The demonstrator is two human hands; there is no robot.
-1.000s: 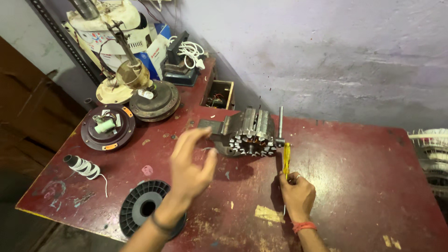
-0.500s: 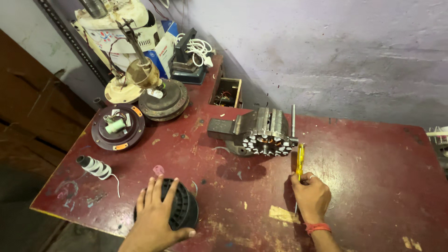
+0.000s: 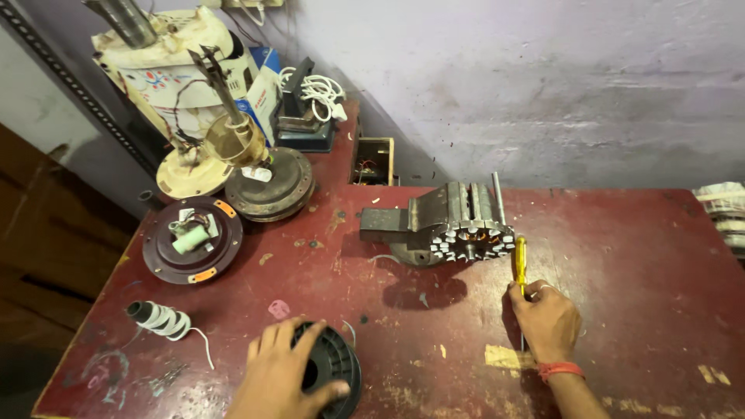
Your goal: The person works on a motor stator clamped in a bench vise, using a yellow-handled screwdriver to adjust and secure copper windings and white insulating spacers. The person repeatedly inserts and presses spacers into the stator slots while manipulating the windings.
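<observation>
Head view: left hand (image 3: 283, 372) grips black spool (image 3: 335, 371) (round, ribbed), right hand (image 3: 545, 320) clasps yellow screwdriver (image 3: 520, 262)

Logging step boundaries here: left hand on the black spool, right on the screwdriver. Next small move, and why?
Probably lift the black spool toward the clamped stator. The left hand already lies over the spool near the table's front edge, well short of the vise, while the right hand holds the yellow screwdriver beside the stator.
</observation>
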